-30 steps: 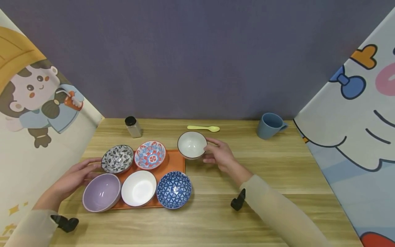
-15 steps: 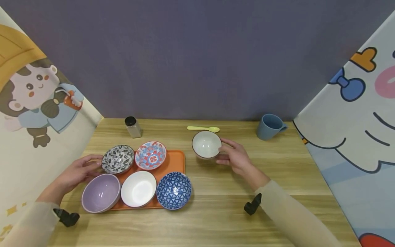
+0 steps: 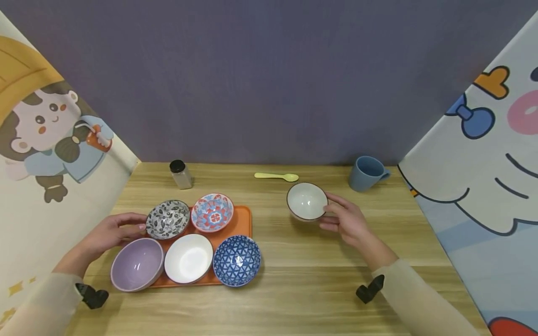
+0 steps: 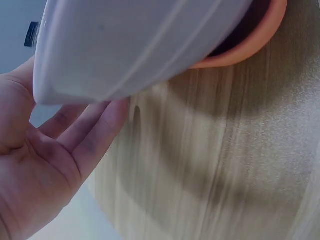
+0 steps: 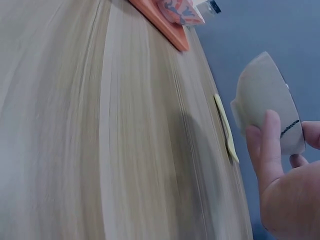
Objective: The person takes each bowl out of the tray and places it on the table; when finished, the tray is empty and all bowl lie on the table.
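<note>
My right hand [image 3: 346, 221] grips the right side of a small white bowl with a dark rim [image 3: 306, 200]. In the right wrist view the bowl [image 5: 270, 100] is held above the table, fingers on its outer wall. My left hand [image 3: 113, 233] touches the left edge of a black-and-white leaf-patterned bowl [image 3: 168, 219], its fingers fairly straight. That bowl sits on an orange tray [image 3: 241, 219] beside a red-and-blue patterned bowl [image 3: 212, 213]. In front are a purple bowl [image 3: 138, 264], a white bowl [image 3: 189, 258] and a blue triangle-patterned bowl [image 3: 237, 260]. The purple bowl [image 4: 135, 45] hides my left fingertips in the left wrist view.
A black-capped jar [image 3: 181, 175] stands at the back left of the wooden table [image 3: 294, 298]. A yellow spoon [image 3: 276, 176] lies along the back, and a blue mug [image 3: 367, 173] stands at the back right. A dark wall [image 3: 269, 84] rises behind.
My right hand has carried the dark-rimmed white bowl rightward, away from the tray. My left hand has moved slightly right; the leaf-patterned and red-and-blue bowls have shifted right too.
</note>
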Tool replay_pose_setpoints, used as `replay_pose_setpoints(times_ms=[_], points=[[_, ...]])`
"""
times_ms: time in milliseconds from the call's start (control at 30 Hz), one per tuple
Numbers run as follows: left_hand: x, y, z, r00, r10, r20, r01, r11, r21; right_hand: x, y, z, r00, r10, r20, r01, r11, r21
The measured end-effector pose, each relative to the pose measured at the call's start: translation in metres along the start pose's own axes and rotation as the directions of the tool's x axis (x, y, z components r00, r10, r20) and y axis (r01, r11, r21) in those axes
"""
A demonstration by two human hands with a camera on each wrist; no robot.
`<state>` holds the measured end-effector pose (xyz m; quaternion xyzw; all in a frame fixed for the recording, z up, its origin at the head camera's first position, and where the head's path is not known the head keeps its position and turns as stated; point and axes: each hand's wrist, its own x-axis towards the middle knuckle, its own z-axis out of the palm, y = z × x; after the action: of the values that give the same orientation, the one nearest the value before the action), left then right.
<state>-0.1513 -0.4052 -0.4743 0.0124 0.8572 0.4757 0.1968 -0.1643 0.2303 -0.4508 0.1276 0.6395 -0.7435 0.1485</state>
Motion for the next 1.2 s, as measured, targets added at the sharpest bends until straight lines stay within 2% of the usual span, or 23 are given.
replay_pose_setpoints(times_ms=[100,233,333,467,567,633,767,967,1200], points=[[0.001,0.004,0.002,1.0,0.004,-0.006,-0.004,0.999,0.05,-0.005,0.0,-0.015,1.0,0.001,-0.012,0.0,1.0,0.018],[0.003,0.008,0.004,0.999,0.04,-0.007,-0.039,0.993,0.114,-0.011,-0.001,-0.031,0.999,0.011,-0.037,-0.009,0.998,0.055],[0.005,0.01,0.003,0.999,0.048,0.011,-0.049,0.989,0.142,-0.016,-0.003,-0.042,0.999,0.01,-0.048,-0.006,0.998,0.069],[0.006,0.01,0.001,0.999,-0.038,0.037,0.034,0.994,0.106,-0.022,-0.005,-0.055,0.999,-0.001,-0.052,0.006,0.996,0.084],[0.008,0.008,-0.003,0.992,-0.117,0.053,0.112,0.99,0.086,-0.027,-0.008,-0.065,0.998,-0.002,-0.057,0.007,0.995,0.096],[0.009,0.008,-0.004,0.987,-0.15,0.066,0.143,0.985,0.093,-0.03,-0.008,-0.073,0.998,-0.003,-0.059,0.009,0.995,0.095],[0.013,0.008,-0.004,0.979,-0.184,0.086,0.174,0.979,0.108,-0.036,-0.008,-0.09,0.998,-0.014,-0.053,0.019,0.995,0.096],[0.019,0.012,-0.003,0.969,-0.231,0.083,0.218,0.965,0.145,-0.044,-0.003,-0.12,0.998,-0.029,-0.059,0.036,0.992,0.117],[0.023,0.018,-0.001,0.962,-0.257,0.091,0.24,0.956,0.166,-0.054,0.0,-0.155,0.995,-0.026,-0.095,0.042,0.984,0.173]])
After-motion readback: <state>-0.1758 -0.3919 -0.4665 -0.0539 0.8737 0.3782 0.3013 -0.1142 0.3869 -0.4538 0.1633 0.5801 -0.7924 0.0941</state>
